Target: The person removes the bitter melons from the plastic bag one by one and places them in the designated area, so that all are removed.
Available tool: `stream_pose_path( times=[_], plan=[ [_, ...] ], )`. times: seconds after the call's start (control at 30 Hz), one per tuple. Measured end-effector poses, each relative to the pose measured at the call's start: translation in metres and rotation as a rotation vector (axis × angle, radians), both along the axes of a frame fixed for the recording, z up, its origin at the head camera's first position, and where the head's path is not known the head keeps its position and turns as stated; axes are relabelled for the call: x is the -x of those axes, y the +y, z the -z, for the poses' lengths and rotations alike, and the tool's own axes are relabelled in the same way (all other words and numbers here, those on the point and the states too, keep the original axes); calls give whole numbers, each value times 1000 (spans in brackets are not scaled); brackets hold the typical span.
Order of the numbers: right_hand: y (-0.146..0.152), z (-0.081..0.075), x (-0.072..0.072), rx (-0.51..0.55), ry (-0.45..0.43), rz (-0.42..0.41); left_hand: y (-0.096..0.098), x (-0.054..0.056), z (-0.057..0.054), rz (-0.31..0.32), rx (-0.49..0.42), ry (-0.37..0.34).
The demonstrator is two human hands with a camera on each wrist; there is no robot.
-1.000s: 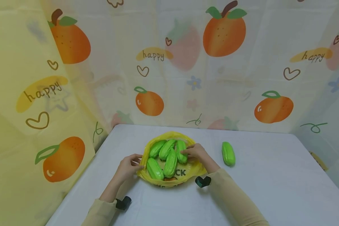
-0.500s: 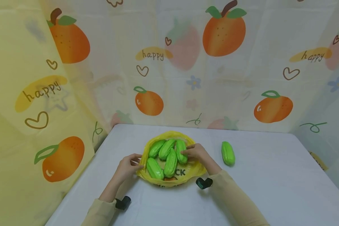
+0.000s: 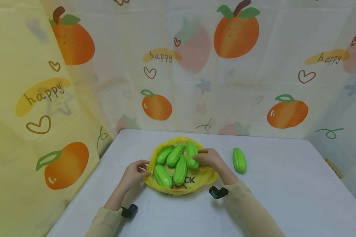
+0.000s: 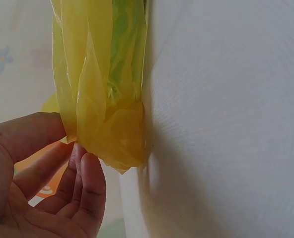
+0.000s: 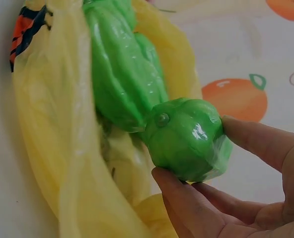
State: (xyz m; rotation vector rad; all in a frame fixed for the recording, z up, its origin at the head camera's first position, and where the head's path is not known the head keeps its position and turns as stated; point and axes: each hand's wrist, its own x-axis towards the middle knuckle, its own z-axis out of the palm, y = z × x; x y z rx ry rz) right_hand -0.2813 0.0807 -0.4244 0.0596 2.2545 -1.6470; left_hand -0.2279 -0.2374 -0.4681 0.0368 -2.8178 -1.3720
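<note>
A yellow plastic bag (image 3: 182, 192) with dark print sits opened out on the white table, several shiny green ridged gourds (image 3: 162, 176) lying in its mouth. My left hand (image 3: 133, 173) pinches the bag's left edge; in the left wrist view, thumb and fingers meet on the thin yellow film (image 4: 95, 131). At the bag's right side my right hand (image 3: 211, 158) grips one green gourd (image 3: 192, 154) between thumb and fingers. The right wrist view shows that gourd end-on, its round stem spot facing the camera, close beside another gourd (image 5: 119, 69) in the bag.
One more green gourd (image 3: 239, 160) lies alone on the table, right of the bag. A patterned curtain (image 3: 237, 79) with orange fruit prints hangs behind the table (image 3: 273, 197) and along both sides.
My right hand has shifted slightly right, and the gourd it grips has moved up a little and away from its neighbours. The left hand stays on the bag's edge.
</note>
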Motion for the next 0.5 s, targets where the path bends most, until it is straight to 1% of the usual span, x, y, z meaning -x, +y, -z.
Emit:
stream_pose_path(
  times=[0.2,0.37,0.5],
  plan=[
    [5,-8,-5,32,13,2,0,-1,-2,3,-2,0],
    [11,-14,-7,28,30,-1,1,-2,-2,5,2,6],
    [15,-19,-9,65,35,-8,1,-2,-3,5,4,8]
  ],
)
